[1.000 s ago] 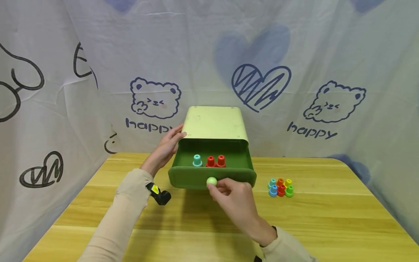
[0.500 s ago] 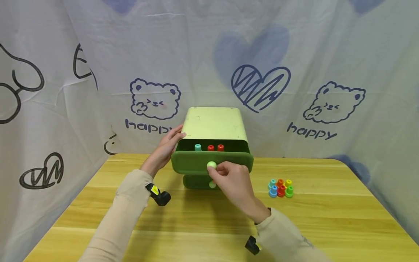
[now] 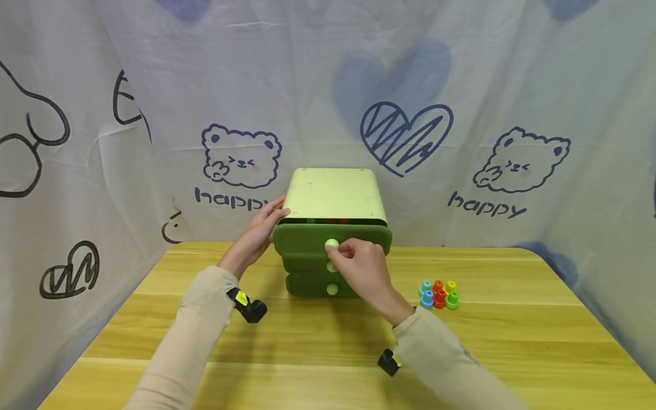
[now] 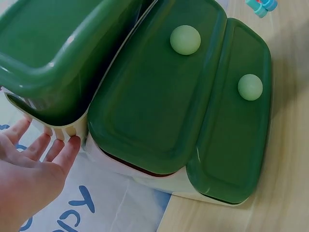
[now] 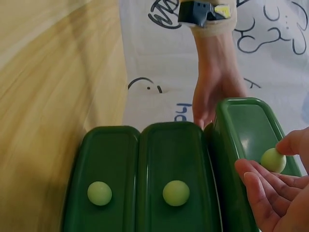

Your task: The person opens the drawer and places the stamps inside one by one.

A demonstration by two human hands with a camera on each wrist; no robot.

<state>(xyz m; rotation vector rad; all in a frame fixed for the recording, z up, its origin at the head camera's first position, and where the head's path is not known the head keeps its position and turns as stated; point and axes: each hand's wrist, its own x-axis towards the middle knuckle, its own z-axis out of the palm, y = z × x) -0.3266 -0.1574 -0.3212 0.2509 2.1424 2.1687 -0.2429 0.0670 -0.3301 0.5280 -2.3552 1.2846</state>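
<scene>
A small drawer cabinet [image 3: 335,191] with a pale yellow-green shell and green drawers stands on the table. Its top drawer [image 3: 299,239] sticks out a little, while the two lower drawers sit flush. My right hand [image 3: 366,273] pinches the drawer knob [image 3: 332,243], a pale green ball, between thumb and fingers. With extended fingers my left hand [image 3: 254,236] rests against the cabinet's left side; in the left wrist view its fingertips [image 4: 72,141] touch the shell's edge. Through the narrow gap above the drawer front, slivers of red pieces [image 3: 336,220] and a teal piece [image 3: 310,221] show.
To the cabinet's right, several colourful cone-shaped plastic pieces [image 3: 439,295] stand in a tight group on the wooden table [image 3: 512,330]. A white printed cloth [image 3: 318,85] hangs behind and at both sides. Middle knob [image 5: 175,193] and bottom knob [image 5: 99,193] project from the lower drawers.
My right hand has pushed the top drawer inward, away from me, until only a short part projects. The pieces inside have gone mostly under the shell. My left hand has stayed put.
</scene>
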